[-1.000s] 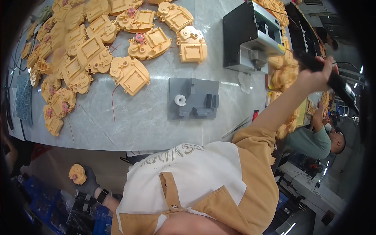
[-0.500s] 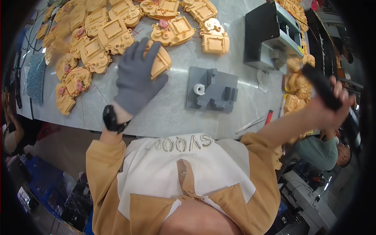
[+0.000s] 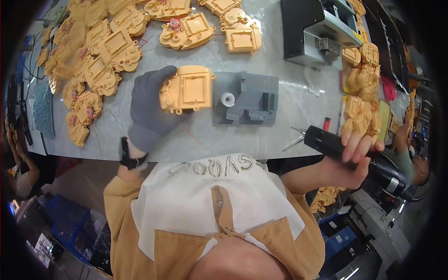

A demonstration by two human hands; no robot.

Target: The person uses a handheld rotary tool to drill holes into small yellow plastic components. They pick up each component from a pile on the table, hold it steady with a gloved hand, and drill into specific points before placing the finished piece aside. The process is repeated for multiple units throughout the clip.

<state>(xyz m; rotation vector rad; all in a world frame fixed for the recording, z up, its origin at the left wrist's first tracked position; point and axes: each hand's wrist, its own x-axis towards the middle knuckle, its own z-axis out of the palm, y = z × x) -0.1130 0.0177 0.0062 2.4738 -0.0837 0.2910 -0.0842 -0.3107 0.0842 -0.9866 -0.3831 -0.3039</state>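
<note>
In a grey glove, my left hand (image 3: pixel 151 100) is closed on a yellow-orange plastic housing (image 3: pixel 197 88) with a rectangular recess, held just left of a grey fixture block (image 3: pixel 267 114). A white round piece (image 3: pixel 227 99) sits on the fixture. Bare, my right hand (image 3: pixel 350 156) grips a black electric screwdriver (image 3: pixel 326 143) at the front right; its thin bit points left and a cable trails from its rear end. A pair of tweezers (image 3: pixel 293 143) lies on the table near that bit, beside a red-handled tool (image 3: pixel 326 124).
Many more yellow-orange housings (image 3: pixel 116 44) cover the table's left and far side, some with red wires. A black and metal machine (image 3: pixel 310 35) stands at the far right, with further housings (image 3: pixel 361 114) near it. Blue bubbled sheet (image 3: pixel 44 109) lies far left. Other people sit nearby.
My left hand has picked up a housing and brought it toward the fixture. My right hand has swung the electric screwdriver down and inward, its bit now pointing left.
</note>
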